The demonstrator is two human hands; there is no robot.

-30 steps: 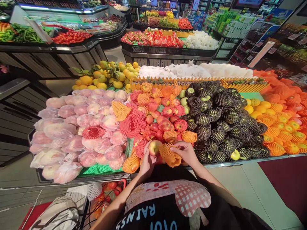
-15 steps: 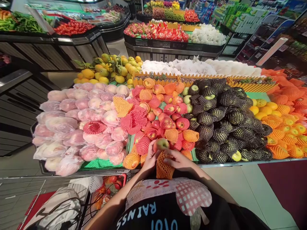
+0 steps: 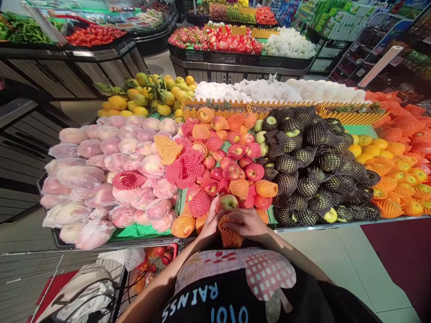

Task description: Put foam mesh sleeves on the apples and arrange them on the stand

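My left hand (image 3: 209, 223) grips a red-and-green apple (image 3: 229, 202) at the front edge of a fruit stand. My right hand (image 3: 249, 222) is closed on an orange foam net sleeve (image 3: 229, 233) that covers the apple's lower part, close to my body. Just beyond my hands lies a pile of apples (image 3: 232, 170), some bare and some in red or orange nets.
Bagged pink fruit (image 3: 111, 175) fills the stand's left side, and fruit in black nets (image 3: 313, 166) fills the right. Orange-netted fruit (image 3: 400, 179) lies far right. A shopping cart (image 3: 141, 273) with bags stands at lower left. The stand's metal edge (image 3: 336, 224) runs across in front.
My right hand brought the orange net from the right side to under the apple and drew it up around the bottom. Both hands moved slightly toward my body.
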